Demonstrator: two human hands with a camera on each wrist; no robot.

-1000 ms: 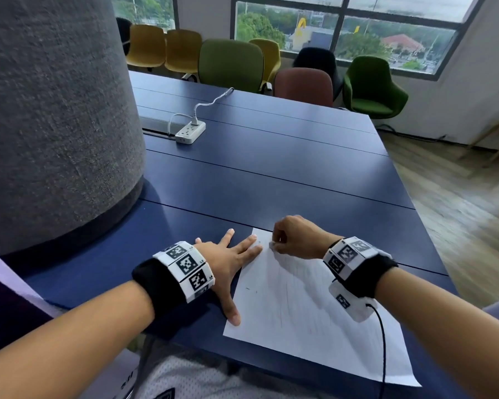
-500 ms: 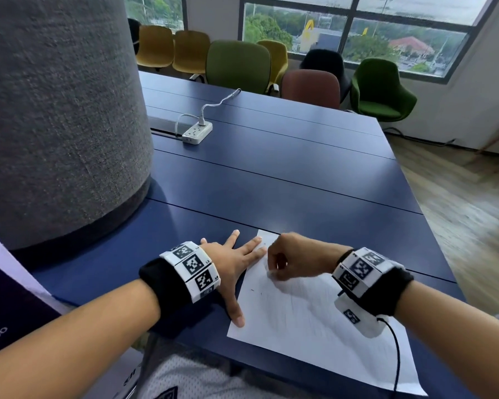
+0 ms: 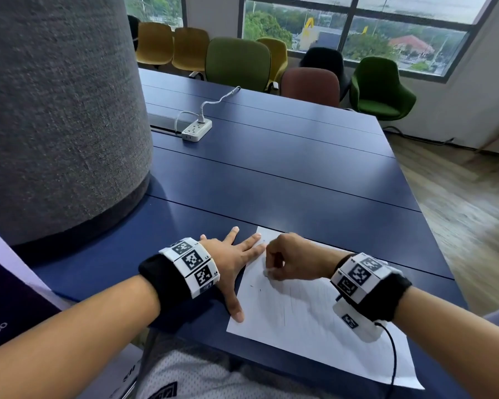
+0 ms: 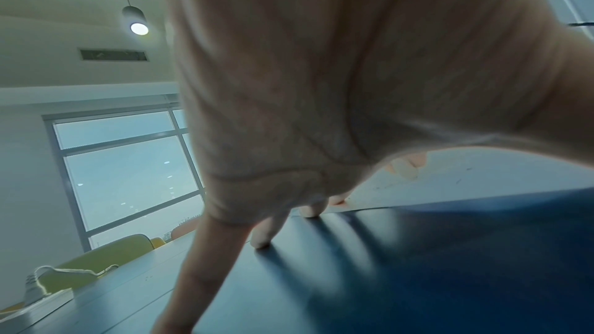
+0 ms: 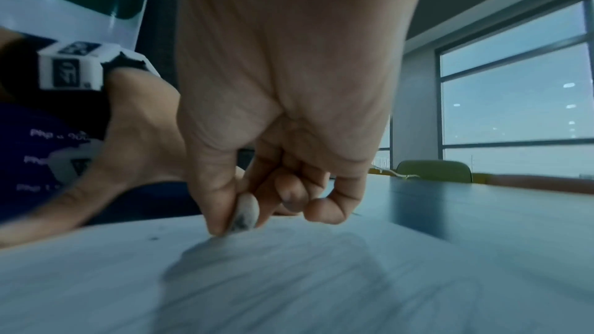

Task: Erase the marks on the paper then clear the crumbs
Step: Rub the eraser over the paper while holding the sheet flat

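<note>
A white sheet of paper (image 3: 306, 321) with faint pencil strokes lies on the dark blue table (image 3: 285, 180) in front of me. My left hand (image 3: 236, 257) lies flat with spread fingers, pressing the paper's left edge and far corner. My right hand (image 3: 288, 260) pinches a small white eraser (image 5: 244, 212), smudged grey, between thumb and fingers. The eraser's tip touches the paper near its upper left part. A few dark specks (image 3: 255, 287) lie on the paper by the left edge. In the left wrist view the paper (image 4: 450, 182) shows beyond my left fingers (image 4: 266, 235).
A wide grey fabric-covered column (image 3: 55, 110) stands on the table at the left. A white power strip (image 3: 196, 129) with a cable lies farther back. Coloured chairs (image 3: 238, 63) line the far end under the windows. Wooden floor (image 3: 458, 211) lies to the right.
My right hand has slid with the eraser from the paper's top corner down toward me. The left hand stays pressing the paper's edge.
</note>
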